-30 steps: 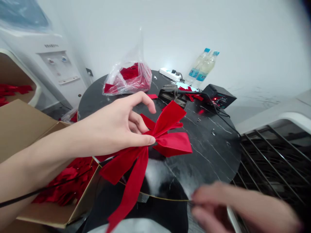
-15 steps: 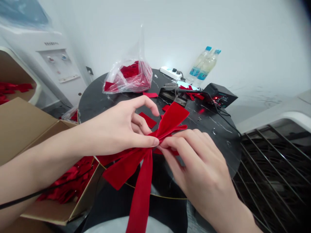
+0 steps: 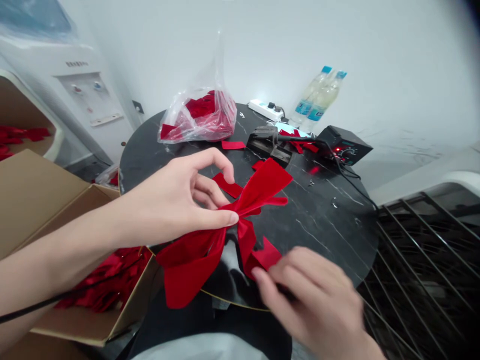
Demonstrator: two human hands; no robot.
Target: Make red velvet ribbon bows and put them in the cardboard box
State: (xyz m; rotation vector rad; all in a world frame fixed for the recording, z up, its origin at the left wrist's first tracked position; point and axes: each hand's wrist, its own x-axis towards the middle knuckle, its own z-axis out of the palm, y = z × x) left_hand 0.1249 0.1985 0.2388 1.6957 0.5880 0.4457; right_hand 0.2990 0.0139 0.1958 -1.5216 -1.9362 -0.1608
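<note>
A red velvet ribbon bow (image 3: 195, 275) is held above the near part of the round table, its loops spread to both sides. My left hand (image 3: 183, 195) pinches the gathered middle of the bow between thumb and fingers, the index finger arched above. Lower right, my right hand (image 3: 315, 295) is closed on a red ribbon tail (image 3: 249, 245) that runs down from the bow's middle. This hand is slightly blurred. A flat red ribbon piece (image 3: 227, 186) lies on the table just behind my left fingers.
On the black marbled table (image 3: 311, 225) stand a clear bag of red ribbons (image 3: 202, 117), a black clamp-like device (image 3: 268, 145), a black control box (image 3: 343, 145), a power strip (image 3: 265, 110) and water bottles (image 3: 318, 97). A cardboard box (image 3: 123, 305) of ribbons is at left, a wire rack (image 3: 423, 245) at right.
My right hand has moved from the bow's middle down and toward me, drawing a ribbon tail with it. The long tail that hung in front has swung away. My left hand keeps its pinch.
</note>
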